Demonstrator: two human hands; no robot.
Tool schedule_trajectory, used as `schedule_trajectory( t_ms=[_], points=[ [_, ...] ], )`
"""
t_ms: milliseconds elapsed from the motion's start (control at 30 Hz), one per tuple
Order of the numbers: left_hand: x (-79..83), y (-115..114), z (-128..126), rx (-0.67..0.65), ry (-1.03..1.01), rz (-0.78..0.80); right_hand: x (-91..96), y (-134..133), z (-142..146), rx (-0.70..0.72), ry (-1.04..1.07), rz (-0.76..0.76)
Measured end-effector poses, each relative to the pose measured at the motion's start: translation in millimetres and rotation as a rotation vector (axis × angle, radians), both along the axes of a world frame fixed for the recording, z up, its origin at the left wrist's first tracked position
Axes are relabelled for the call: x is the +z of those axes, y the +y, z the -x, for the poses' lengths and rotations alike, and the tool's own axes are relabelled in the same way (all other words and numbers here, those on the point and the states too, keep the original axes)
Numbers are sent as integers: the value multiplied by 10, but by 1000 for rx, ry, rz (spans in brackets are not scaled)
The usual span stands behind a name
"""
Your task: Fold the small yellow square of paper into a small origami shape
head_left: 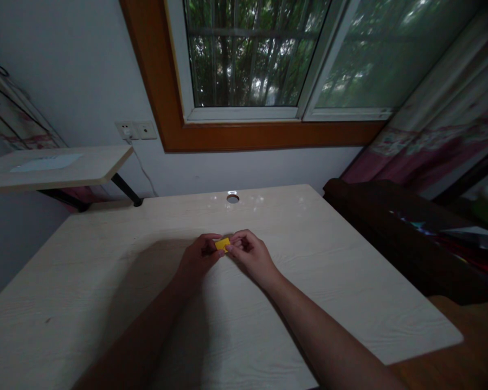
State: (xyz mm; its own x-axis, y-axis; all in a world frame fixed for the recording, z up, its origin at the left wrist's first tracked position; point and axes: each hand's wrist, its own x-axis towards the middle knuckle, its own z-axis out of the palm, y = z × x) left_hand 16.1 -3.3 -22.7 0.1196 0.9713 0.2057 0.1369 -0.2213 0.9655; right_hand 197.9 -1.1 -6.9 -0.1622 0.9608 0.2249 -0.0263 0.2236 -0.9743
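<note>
A small yellow piece (222, 244) is pinched between both my hands just above the pale wooden table (106, 281). My left hand (199, 256) grips its left side with curled fingers. My right hand (250, 254) holds its right side with thumb and fingertips pressed together. What the piece is cannot be made out in the dim light.
A round cable hole (232, 198) sits near the table's far edge. A raised shelf (52, 168) stands at the left, with wall sockets (136, 130) behind it. A dark piece of furniture (406, 233) and a curtain (443, 141) lie to the right, below a window (268, 59).
</note>
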Motion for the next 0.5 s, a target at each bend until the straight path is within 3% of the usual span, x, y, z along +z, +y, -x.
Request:
schedule_trajectory(
  t_ms=[500],
  points=[
    [-19,-2,7,-19,15,-7,-21,2,-2,-8,-26,6]
  ],
)
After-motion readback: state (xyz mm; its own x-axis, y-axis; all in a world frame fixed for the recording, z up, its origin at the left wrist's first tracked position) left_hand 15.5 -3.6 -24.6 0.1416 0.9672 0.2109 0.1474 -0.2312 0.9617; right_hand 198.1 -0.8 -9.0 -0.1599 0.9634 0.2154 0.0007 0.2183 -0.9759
